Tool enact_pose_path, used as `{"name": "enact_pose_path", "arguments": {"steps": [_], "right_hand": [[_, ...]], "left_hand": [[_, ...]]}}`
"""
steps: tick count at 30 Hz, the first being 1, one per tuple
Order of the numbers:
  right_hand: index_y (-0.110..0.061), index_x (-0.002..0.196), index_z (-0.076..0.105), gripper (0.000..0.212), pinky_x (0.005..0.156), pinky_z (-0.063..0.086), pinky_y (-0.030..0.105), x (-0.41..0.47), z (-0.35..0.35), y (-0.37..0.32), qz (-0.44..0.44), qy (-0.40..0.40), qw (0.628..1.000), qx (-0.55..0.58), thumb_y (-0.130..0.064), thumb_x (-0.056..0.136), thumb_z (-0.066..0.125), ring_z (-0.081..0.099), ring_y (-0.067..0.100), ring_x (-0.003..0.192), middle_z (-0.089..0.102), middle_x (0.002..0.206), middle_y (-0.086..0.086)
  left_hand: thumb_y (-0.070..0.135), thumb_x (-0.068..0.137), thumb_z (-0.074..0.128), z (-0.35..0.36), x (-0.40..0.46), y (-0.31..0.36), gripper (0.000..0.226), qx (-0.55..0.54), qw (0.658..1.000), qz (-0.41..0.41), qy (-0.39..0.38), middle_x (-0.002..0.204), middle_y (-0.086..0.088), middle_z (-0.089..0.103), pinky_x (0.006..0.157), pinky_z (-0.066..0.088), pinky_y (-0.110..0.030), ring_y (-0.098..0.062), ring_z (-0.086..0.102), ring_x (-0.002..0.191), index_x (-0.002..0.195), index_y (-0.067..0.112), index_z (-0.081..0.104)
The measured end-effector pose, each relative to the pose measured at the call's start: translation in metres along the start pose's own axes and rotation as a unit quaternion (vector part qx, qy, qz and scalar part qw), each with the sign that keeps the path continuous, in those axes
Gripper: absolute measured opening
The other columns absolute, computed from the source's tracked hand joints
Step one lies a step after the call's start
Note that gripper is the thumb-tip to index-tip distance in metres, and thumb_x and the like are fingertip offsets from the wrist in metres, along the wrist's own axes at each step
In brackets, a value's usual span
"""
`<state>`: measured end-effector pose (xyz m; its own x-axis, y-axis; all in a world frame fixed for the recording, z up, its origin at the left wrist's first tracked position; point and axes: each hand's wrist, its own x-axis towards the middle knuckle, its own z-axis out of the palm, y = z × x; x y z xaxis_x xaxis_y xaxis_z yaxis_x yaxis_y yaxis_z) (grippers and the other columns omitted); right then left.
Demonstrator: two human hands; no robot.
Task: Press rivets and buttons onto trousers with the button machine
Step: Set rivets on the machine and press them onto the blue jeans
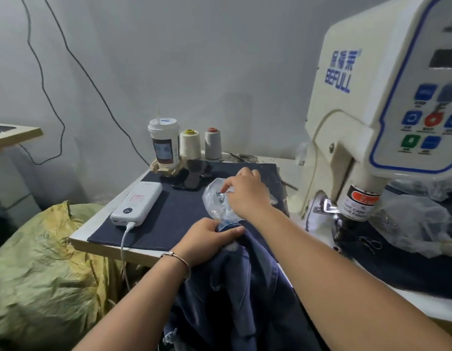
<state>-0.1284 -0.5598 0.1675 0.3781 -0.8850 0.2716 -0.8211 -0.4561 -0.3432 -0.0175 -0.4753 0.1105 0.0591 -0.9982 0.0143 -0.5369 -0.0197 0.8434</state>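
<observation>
Two hands work at the table edge, L of the button machine [371, 117]. L hand [207, 239]: fingers curled, thumb on top, gripping a bunched fold of the trousers [235, 295] at the front edge of the dark mat [169, 224]; bracelet on the wrist. Trousers are dark blue denim, hanging from that grip down toward the person's lap, between both forearms. R hand [245, 193]: reaches over a clear plastic bag [214, 201] lying on the mat just beyond the L hand; index finger and thumb are brought together at small metal pieces, prob. rivets or buttons [220, 195], inside the bag. Whether a piece is actually pinched: cannot tell. Remaining fingers loosely curled.

Machine head sits at R, control panel facing the person, press nose pointing down over dark cloth and more clear plastic.

Also on the table: white power bank [137, 203] w/ cable, dark phone [192, 183], lidded cup [164, 141], two thread cones [202, 143]. Yellow-green sack [42, 262] on the floor, L.
</observation>
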Motion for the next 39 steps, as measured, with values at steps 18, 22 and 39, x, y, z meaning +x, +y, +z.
{"name": "enact_pose_path", "arguments": {"steps": [18, 22, 39], "right_hand": [[-0.015, 0.121, 0.058, 0.034, 0.093, 0.036, 0.035, 0.057, 0.047, 0.001, 0.049, -0.076, 0.973, -0.212, -0.016, 0.088, 0.054, 0.029, 0.028, 0.127, 0.040, 0.136, 0.008], [-0.013, 0.122, 0.058, 0.036, 0.095, 0.037, 0.036, 0.060, 0.050, 0.001, 0.069, -0.082, 0.978, -0.180, -0.013, 0.086, 0.057, 0.031, 0.028, 0.127, 0.043, 0.134, 0.006], [-0.012, 0.129, 0.055, 0.039, 0.097, 0.036, 0.036, 0.069, 0.061, -0.001, 0.070, -0.042, 0.985, -0.153, -0.013, 0.090, 0.053, 0.034, 0.027, 0.130, 0.047, 0.135, 0.005]], "left_hand": [[0.058, 0.070, 0.074, -0.013, 0.008, 0.005, 0.062, -0.089, 0.992, -0.076, -0.053, 0.096, -0.012, 0.076, 0.094, 0.051, -0.041, -0.021, 0.071, 0.092, 0.096, 0.002, 0.074], [0.054, 0.075, 0.076, -0.012, 0.008, 0.003, 0.055, -0.095, 0.991, -0.080, -0.053, 0.095, -0.014, 0.075, 0.093, 0.052, -0.041, -0.016, 0.067, 0.082, 0.094, 0.002, 0.075], [0.056, 0.070, 0.075, -0.015, 0.005, 0.005, 0.055, -0.111, 0.989, -0.079, -0.059, 0.095, -0.010, 0.076, 0.092, 0.052, -0.038, -0.021, 0.072, 0.093, 0.095, 0.006, 0.077]]}}
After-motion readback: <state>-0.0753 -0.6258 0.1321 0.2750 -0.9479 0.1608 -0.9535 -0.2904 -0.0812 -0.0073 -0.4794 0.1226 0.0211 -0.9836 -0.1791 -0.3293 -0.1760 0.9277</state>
